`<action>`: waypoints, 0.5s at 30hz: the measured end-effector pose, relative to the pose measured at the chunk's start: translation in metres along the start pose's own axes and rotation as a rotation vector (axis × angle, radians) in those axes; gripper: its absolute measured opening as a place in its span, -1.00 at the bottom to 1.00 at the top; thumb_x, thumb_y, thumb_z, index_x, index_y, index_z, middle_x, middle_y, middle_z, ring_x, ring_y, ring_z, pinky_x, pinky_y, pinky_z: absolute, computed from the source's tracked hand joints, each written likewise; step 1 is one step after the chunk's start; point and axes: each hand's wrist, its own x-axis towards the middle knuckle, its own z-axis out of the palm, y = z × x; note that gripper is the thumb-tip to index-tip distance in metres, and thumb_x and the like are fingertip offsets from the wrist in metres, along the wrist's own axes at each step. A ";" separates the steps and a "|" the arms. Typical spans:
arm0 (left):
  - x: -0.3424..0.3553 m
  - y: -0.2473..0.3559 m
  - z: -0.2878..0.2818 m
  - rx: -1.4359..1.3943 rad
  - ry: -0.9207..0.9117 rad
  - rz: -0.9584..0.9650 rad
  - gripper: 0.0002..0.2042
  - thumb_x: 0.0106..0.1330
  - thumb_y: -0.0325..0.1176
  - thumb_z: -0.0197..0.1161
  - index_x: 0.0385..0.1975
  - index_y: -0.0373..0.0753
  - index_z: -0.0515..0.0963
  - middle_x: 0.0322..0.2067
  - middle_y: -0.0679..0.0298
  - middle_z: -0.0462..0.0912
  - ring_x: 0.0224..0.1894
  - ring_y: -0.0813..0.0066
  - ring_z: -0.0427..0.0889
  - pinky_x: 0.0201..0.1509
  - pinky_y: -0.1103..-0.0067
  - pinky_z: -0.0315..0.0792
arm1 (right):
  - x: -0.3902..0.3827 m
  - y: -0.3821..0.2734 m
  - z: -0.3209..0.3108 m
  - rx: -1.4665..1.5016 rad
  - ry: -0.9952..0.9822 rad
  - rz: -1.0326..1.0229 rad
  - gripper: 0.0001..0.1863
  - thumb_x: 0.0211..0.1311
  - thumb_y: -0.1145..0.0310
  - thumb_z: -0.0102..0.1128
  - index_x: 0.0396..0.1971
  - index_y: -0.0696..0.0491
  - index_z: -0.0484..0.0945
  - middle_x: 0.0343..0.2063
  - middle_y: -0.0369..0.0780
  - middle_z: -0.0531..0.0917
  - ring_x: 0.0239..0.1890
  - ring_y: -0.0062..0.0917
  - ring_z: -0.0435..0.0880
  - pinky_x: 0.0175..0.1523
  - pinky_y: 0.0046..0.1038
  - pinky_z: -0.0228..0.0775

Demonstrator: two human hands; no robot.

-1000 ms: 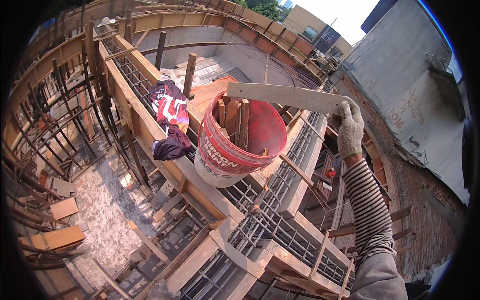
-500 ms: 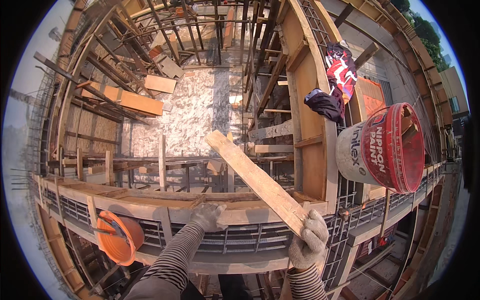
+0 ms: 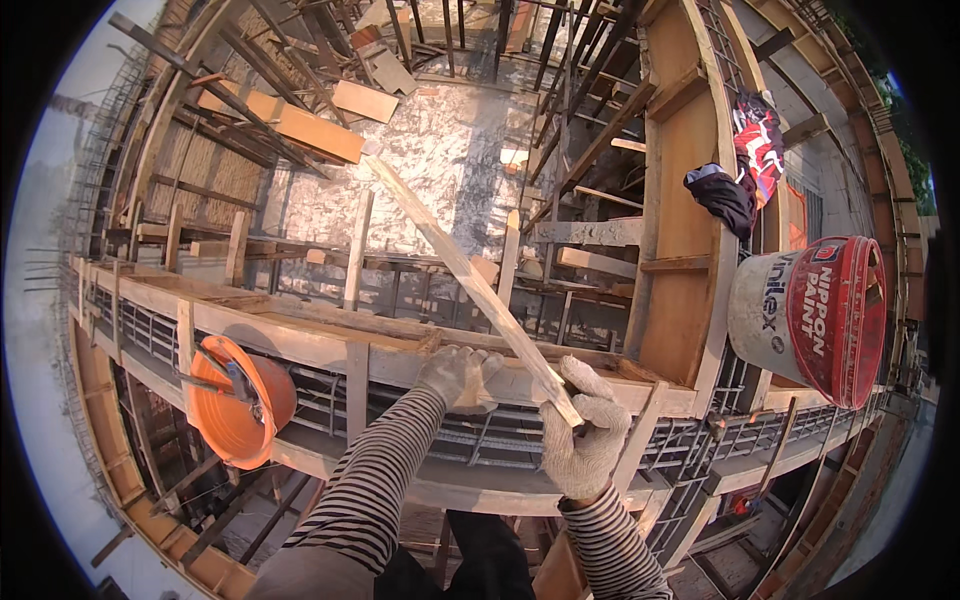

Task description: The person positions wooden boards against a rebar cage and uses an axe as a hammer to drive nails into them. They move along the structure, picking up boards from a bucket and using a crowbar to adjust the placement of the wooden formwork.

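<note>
My right hand (image 3: 585, 432), in a pale knitted glove, is closed round the near end of a long wooden strip (image 3: 455, 265). The strip slants up to the far left, its narrow edge turned toward me, over the open bay beyond the formwork. Just left of it, my gloved left hand (image 3: 460, 380) lies with its fingers bent over the upper edge of a long timber formwork board (image 3: 300, 337); some fingertips are hidden. Steel reinforcing bars (image 3: 480, 442) run along the trough below both hands.
An orange bucket (image 3: 282, 402) with tools in it hangs at the left. On the right stands a red and white paint bucket (image 3: 815, 325), with bundled clothing (image 3: 755, 150) farther back. Wooden props rise beyond the formwork; deep gaps lie between the beams.
The wooden strip has turned from its broad face to its narrow edge, and my right hand has shifted its hold. The view has swung left; my left hand still rests on the board.
</note>
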 end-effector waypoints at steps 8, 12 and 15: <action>-0.023 -0.009 0.033 -0.285 0.433 -0.004 -0.43 0.36 0.06 0.30 0.28 -0.03 0.37 0.22 0.16 0.54 0.26 0.24 0.51 0.32 0.25 0.44 | 0.029 -0.046 0.173 0.736 -0.136 0.780 -0.59 0.37 0.41 0.39 0.12 0.15 0.46 0.01 -0.16 0.63 -0.05 -0.42 0.72 -0.01 -0.40 0.65; -0.130 -0.088 0.108 -0.442 0.986 -0.387 -0.53 0.35 -0.01 0.31 0.17 -0.04 0.43 0.15 0.18 0.57 0.19 0.25 0.55 0.25 0.27 0.47 | 0.029 -0.027 0.293 0.131 -0.477 0.398 -0.61 0.35 0.26 0.35 0.04 0.20 0.56 -0.18 -0.06 0.70 -0.08 -0.31 0.75 -0.03 -0.33 0.58; -0.171 -0.171 0.168 -0.465 0.936 -0.854 -0.60 0.34 -0.07 0.31 0.09 -0.05 0.49 0.11 0.19 0.60 0.14 0.26 0.58 0.20 0.28 0.49 | 0.045 0.000 0.349 -0.041 -0.324 0.329 -0.57 0.39 0.17 0.24 0.02 0.24 0.54 -0.13 0.10 0.71 -0.07 -0.02 0.71 0.06 -0.12 0.50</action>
